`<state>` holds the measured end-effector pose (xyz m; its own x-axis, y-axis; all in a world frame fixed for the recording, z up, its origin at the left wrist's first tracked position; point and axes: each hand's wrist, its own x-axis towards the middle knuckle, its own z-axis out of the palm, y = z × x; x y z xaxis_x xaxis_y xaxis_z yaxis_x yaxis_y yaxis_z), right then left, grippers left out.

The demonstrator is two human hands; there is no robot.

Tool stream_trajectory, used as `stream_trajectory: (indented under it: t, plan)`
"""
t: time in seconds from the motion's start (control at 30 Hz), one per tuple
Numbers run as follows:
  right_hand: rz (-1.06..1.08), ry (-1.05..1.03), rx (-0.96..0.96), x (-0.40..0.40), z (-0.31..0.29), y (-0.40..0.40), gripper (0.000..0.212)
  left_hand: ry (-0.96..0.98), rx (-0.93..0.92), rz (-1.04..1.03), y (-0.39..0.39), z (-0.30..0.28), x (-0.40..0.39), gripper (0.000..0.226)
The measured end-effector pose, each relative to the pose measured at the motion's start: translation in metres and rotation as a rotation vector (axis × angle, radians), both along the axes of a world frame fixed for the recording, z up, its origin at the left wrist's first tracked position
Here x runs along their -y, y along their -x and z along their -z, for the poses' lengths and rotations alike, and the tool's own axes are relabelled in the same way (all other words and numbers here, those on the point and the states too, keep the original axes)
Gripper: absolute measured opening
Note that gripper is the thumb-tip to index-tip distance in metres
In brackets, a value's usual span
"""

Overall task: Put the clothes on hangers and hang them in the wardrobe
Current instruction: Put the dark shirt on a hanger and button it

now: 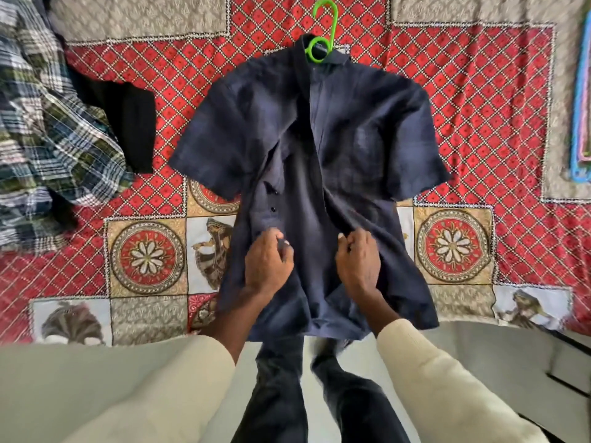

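A dark navy short-sleeved shirt (367,139) lies spread on the bed with its front partly open. A bright green hanger (329,27) sits inside it, the hook sticking out past the collar at the top. My left hand (267,262) pinches the left front edge of the shirt near the lower buttons. My right hand (358,262) grips the right front edge at the same height. The two hands are a short gap apart over the shirt's lower middle.
The bed carries a red and gold patterned bedspread (479,91). A plaid shirt (48,129) and a black garment (128,123) lie at the left. A stack of coloured items (582,123) sits at the right edge. My legs stand at the bed's front edge.
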<state>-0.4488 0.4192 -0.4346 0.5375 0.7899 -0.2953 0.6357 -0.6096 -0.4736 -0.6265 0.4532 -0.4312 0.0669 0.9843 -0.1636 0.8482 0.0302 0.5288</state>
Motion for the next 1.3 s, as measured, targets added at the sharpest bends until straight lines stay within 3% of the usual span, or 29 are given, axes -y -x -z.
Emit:
stream_trajectory:
  t: [0.07, 0.17, 0.27, 0.33, 0.4, 0.47, 0.5, 0.57, 0.67, 0.73, 0.8, 0.87, 0.9, 0.97, 1.03, 1.1, 1.2, 1.23, 1.3]
  plan:
    - [-0.064, 0.07, 0.011, 0.039, 0.005, 0.012, 0.033, 0.117, -0.069, 0.107, -0.006, 0.002, 0.042, 0.031]
    - [-0.036, 0.281, 0.021, 0.082, 0.005, 0.024, 0.042, 0.455, -0.276, 0.133, -0.022, 0.003, 0.09, 0.044]
    - [0.109, 0.498, -0.083, 0.113, 0.002, 0.023, 0.048, 0.678, -0.331, -0.055, -0.026, 0.004, 0.122, 0.036]
    - [0.072, 0.513, -0.1, 0.125, 0.0, 0.017, 0.032, 0.621, -0.273, -0.144, -0.027, 0.002, 0.136, 0.021]
    - [-0.056, 0.449, -0.053, 0.134, 0.001, 0.008, 0.023, 0.478, -0.074, -0.215, -0.023, 0.001, 0.145, 0.011]
    - [-0.153, 0.289, -0.042, 0.138, -0.002, -0.001, 0.019, 0.357, 0.122, -0.229, -0.01, 0.003, 0.154, 0.02]
    - [-0.209, 0.225, -0.078, 0.141, -0.003, -0.005, 0.015, 0.342, 0.156, -0.214, -0.003, 0.001, 0.161, 0.027]
    - [-0.363, 0.238, -0.17, 0.15, -0.011, -0.012, 0.014, 0.505, 0.185, -0.139, 0.007, -0.012, 0.174, 0.031]
    - [-0.806, 0.599, -0.17, 0.164, -0.023, -0.018, 0.019, 0.888, -0.129, 0.155, 0.015, -0.024, 0.185, 0.025]
    - [-0.911, 0.769, -0.134, 0.171, -0.029, -0.021, 0.026, 0.901, -0.277, 0.226, 0.013, -0.032, 0.191, 0.03]
    - [-0.742, 0.7, -0.143, 0.166, -0.031, -0.02, 0.027, 0.755, -0.185, 0.077, 0.009, -0.033, 0.185, 0.026]
    - [-0.478, 0.459, -0.169, 0.156, -0.031, -0.017, 0.024, 0.499, -0.039, -0.073, 0.002, -0.027, 0.172, 0.013]
    - [-0.393, 0.332, -0.184, 0.148, -0.03, -0.016, 0.021, 0.39, 0.009, -0.064, -0.002, -0.024, 0.163, 0.008]
    - [-0.398, 0.197, -0.228, 0.134, -0.028, -0.015, 0.031, 0.285, 0.061, 0.06, -0.014, -0.02, 0.143, 0.025]
    - [-0.579, 0.269, -0.204, 0.124, -0.022, -0.014, 0.055, 0.294, 0.014, 0.199, -0.025, -0.018, 0.122, 0.042]
    - [-0.661, 0.376, -0.089, 0.12, -0.017, -0.017, 0.059, 0.369, -0.14, 0.167, -0.029, -0.011, 0.106, 0.05]
    - [-0.333, 0.45, -0.073, 0.103, -0.022, -0.019, 0.039, 0.623, -0.301, -0.222, -0.02, -0.006, 0.083, 0.047]
    - [-0.198, 0.469, -0.098, 0.091, -0.027, -0.017, 0.034, 0.615, -0.337, -0.248, -0.02, -0.007, 0.073, 0.044]
    - [-0.053, 0.387, -0.102, 0.062, -0.03, -0.009, 0.032, 0.407, -0.354, -0.146, -0.023, -0.006, 0.048, 0.037]
